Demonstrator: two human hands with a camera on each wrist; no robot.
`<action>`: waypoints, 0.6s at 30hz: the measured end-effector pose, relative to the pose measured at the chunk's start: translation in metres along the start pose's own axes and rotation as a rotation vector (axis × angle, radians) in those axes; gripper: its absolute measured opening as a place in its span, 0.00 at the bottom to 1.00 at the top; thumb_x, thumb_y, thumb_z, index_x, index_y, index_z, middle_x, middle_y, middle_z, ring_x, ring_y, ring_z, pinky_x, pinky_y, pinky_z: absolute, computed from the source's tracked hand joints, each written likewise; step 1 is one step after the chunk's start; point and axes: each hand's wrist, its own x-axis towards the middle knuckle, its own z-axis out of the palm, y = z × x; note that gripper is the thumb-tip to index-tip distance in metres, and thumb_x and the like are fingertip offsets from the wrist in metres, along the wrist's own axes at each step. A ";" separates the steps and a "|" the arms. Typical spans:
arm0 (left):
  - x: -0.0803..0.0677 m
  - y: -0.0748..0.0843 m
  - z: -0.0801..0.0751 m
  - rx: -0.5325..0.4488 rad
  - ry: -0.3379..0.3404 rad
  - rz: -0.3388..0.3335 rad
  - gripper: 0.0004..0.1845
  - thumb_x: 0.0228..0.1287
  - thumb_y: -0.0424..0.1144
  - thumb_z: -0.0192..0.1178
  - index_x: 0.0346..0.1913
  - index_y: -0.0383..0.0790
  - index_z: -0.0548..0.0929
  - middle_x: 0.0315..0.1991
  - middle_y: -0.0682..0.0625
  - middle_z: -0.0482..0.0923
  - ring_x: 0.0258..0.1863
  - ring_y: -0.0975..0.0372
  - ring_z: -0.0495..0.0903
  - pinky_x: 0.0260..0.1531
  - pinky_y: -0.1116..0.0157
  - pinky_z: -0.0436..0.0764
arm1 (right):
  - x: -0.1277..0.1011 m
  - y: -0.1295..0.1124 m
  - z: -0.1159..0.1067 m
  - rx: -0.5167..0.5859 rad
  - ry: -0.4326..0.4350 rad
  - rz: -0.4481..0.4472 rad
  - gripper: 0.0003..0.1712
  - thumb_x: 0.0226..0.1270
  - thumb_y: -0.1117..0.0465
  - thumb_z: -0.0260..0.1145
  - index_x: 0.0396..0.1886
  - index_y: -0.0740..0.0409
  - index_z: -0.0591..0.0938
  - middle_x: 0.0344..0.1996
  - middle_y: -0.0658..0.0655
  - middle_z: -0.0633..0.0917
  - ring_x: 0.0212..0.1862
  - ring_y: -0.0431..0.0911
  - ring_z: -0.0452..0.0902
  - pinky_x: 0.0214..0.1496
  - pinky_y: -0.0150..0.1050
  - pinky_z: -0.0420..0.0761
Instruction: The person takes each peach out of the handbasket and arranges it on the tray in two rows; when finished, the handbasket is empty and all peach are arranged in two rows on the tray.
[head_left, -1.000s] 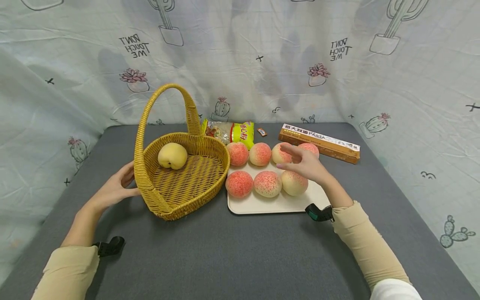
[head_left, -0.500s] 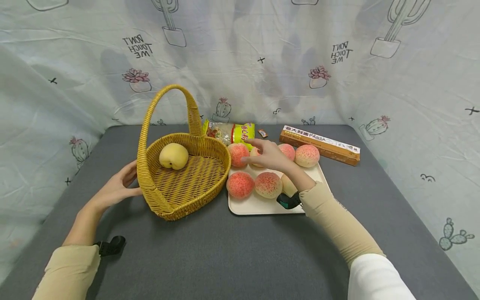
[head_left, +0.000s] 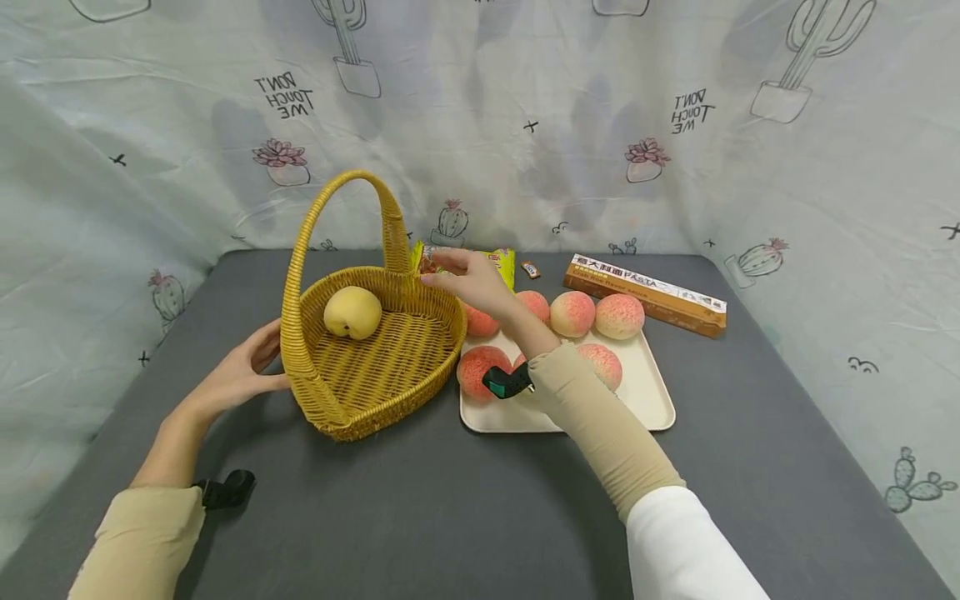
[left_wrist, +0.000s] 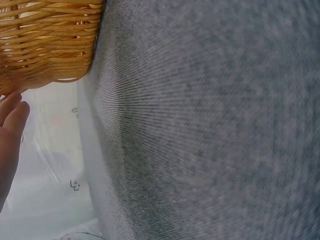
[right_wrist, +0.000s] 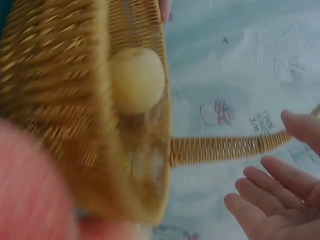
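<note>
My left hand (head_left: 236,375) rests its fingertips on the outer left wall of a golden woven basket (head_left: 442,379) with a tall arched handle. In the left wrist view the fingers (left_wrist: 18,120) lie fairly straight against the weave. A round yellow fruit (head_left: 352,313) sits inside the basket, towards its left. My right hand (head_left: 480,287), holding nothing, hovers by the basket's right rim with its fingers loosely extended. Beneath the right hand and wrist, several pink-and-cream peaches (head_left: 619,317) lie on a cream tray (head_left: 645,404), some partly hidden.
Behind the tray are a yellow noodle bag (head_left: 504,265), partly covered by my right hand, and a small packet (head_left: 530,269). A long pasta box (head_left: 652,302) lies at the back right. A cactus-print cloth (head_left: 480,150) hangs behind the grey table (head_left: 390,517).
My right hand has moved left across the peaches, from the tray's right half to the basket's right rim. The left hand stays against the basket, and the yellow fruit lies as before.
</note>
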 end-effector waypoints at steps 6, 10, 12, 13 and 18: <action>-0.002 0.001 -0.001 -0.008 0.009 0.004 0.52 0.63 0.31 0.65 0.78 0.35 0.37 0.75 0.30 0.39 0.72 0.36 0.41 0.68 0.35 0.48 | 0.026 -0.013 0.034 0.024 -0.011 0.083 0.28 0.70 0.57 0.65 0.67 0.60 0.74 0.63 0.58 0.76 0.65 0.48 0.70 0.63 0.37 0.75; -0.002 0.001 0.000 -0.014 0.003 0.014 0.52 0.63 0.31 0.65 0.78 0.35 0.37 0.75 0.30 0.39 0.72 0.36 0.41 0.68 0.35 0.48 | 0.040 -0.015 0.056 0.029 -0.079 0.206 0.29 0.69 0.54 0.65 0.67 0.59 0.74 0.64 0.55 0.75 0.58 0.47 0.73 0.56 0.37 0.77; -0.002 0.001 0.000 -0.015 0.005 0.018 0.52 0.63 0.31 0.65 0.78 0.36 0.37 0.75 0.31 0.39 0.72 0.37 0.41 0.68 0.35 0.48 | 0.046 -0.015 0.063 0.061 -0.107 0.248 0.29 0.69 0.55 0.65 0.67 0.60 0.74 0.65 0.56 0.74 0.57 0.48 0.73 0.55 0.40 0.77; -0.003 0.002 0.000 -0.010 0.007 0.019 0.52 0.63 0.32 0.65 0.78 0.35 0.38 0.75 0.31 0.40 0.72 0.37 0.42 0.68 0.35 0.48 | 0.049 -0.013 0.066 0.073 -0.119 0.269 0.28 0.69 0.55 0.65 0.66 0.61 0.75 0.65 0.57 0.74 0.57 0.48 0.73 0.55 0.41 0.78; -0.002 0.005 0.000 0.000 0.001 0.019 0.52 0.62 0.31 0.65 0.77 0.34 0.39 0.76 0.31 0.40 0.72 0.36 0.42 0.68 0.36 0.49 | 0.061 -0.003 0.077 0.087 -0.179 0.344 0.21 0.71 0.59 0.62 0.56 0.68 0.78 0.59 0.61 0.75 0.61 0.51 0.69 0.66 0.49 0.71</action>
